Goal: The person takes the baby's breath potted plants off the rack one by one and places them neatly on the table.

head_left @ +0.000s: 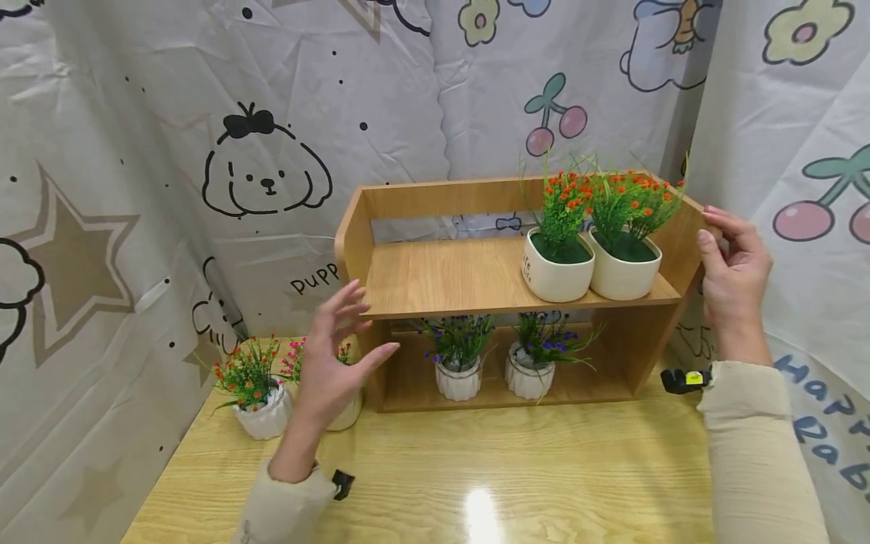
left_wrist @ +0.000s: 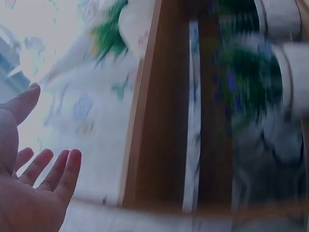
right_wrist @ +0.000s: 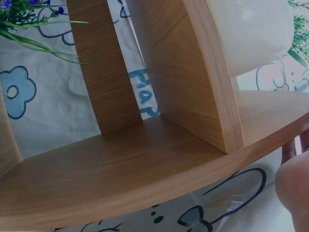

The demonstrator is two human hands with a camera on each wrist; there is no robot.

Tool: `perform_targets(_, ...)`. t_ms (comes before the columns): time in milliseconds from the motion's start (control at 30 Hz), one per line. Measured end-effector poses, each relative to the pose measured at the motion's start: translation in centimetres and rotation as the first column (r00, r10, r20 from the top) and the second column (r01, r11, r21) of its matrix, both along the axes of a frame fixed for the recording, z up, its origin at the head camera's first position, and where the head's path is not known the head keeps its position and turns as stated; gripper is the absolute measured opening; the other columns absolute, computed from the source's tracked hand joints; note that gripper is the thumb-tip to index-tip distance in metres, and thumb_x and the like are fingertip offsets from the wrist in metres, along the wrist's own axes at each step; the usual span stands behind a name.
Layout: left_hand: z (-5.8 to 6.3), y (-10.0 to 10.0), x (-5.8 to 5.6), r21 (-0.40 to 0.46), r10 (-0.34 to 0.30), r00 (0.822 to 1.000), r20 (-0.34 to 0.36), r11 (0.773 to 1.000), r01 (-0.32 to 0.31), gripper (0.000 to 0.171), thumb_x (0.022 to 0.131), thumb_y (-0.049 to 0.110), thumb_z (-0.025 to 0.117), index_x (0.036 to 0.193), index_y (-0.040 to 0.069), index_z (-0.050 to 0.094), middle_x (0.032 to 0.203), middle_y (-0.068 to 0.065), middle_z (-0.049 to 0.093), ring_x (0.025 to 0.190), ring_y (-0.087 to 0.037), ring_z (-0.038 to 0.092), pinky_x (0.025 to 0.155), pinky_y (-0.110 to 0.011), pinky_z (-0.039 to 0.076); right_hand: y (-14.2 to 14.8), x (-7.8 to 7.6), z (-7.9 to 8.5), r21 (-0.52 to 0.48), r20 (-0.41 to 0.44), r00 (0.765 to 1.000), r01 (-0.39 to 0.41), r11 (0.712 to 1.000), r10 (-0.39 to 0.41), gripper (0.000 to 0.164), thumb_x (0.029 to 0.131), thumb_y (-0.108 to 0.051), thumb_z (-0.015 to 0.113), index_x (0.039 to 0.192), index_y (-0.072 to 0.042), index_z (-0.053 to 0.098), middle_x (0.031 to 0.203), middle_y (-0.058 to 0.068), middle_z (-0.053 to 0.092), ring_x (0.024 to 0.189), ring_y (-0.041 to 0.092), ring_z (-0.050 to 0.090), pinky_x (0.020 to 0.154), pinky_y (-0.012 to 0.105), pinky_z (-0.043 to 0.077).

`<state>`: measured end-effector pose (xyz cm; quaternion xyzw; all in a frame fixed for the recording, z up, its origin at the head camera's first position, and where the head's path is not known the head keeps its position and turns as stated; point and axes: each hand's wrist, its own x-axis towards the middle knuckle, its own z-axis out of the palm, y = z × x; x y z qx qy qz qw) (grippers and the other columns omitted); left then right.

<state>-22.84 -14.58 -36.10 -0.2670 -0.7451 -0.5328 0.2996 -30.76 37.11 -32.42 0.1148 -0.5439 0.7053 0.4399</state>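
Note:
A two-tier wooden shelf [head_left: 435, 276] stands on the table. Its upper board carries two cream pots with orange flowers, a left pot [head_left: 559, 273] and a right pot [head_left: 625, 268], side by side at the right end. My right hand [head_left: 737, 276] grips the top front edge of the right side panel [right_wrist: 193, 77] with thumb and fingers. Beside the left side panel [head_left: 352, 242] my left hand [head_left: 333, 370] is held up, fingers spread, holding nothing. In the left wrist view the shelf is blurred, and that palm [left_wrist: 34, 203] faces up beside it.
Two white fluted pots with purple flowers, one left [head_left: 458, 381] and one right [head_left: 530, 376], stand on the lower tier. At the table's left, a white pot with orange flowers [head_left: 261, 415] stands near a pink-flowered plant [head_left: 294, 359], partly behind my left hand. Printed curtains [head_left: 381, 98] surround the table [head_left: 544, 468].

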Motion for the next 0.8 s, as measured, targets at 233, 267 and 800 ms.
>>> perform_targets(233, 1.3, 7.6, -3.8, -0.060, -0.135, 0.985, 0.111, 0.988, 0.142, 0.083, 0.088, 0.017, 0.085, 0.158, 0.025, 0.040, 0.154, -0.006, 0.048, 0.134, -0.027, 0.056, 0.107, -0.043, 0.056, 0.0, -0.1, -0.2, -0.009, -0.026, 1.000, -0.006, 1.000, 0.006, 0.027, 0.094, 0.010, 0.066, 0.120, 0.007, 0.071, 0.128, 0.011, 0.070, 0.126, 0.022, 0.059, 0.102, 0.018, 0.050)
perform_targets(267, 1.5, 8.6, -4.3, -0.062, -0.146, 0.980, 0.136, 0.986, 0.155, 0.083, 0.089, 0.020, 0.084, 0.158, 0.026, 0.039, 0.154, -0.007, 0.047, 0.135, -0.027, 0.056, 0.107, -0.044, 0.055, 0.0, -0.2, -0.2, -0.012, -0.031, 0.999, -0.009, 1.000, 0.009, 0.026, 0.094, 0.010, 0.066, 0.120, 0.008, 0.071, 0.127, 0.011, 0.070, 0.126, 0.022, 0.059, 0.102, 0.018, 0.050)
perform_targets(800, 3.2, 20.2, -9.0, -0.020, -0.234, 0.897, 0.376, 0.966, 0.260, 0.101, 0.087, 0.030, 0.086, 0.165, 0.018, 0.024, 0.166, -0.010, 0.032, 0.147, -0.035, 0.043, 0.114, -0.050, 0.049, 0.1, 0.2, 0.1, 0.039, 0.025, 0.999, 0.021, 0.999, -0.022, 0.026, 0.096, 0.008, 0.065, 0.121, 0.005, 0.071, 0.129, 0.007, 0.069, 0.129, 0.021, 0.057, 0.100, 0.016, 0.050)
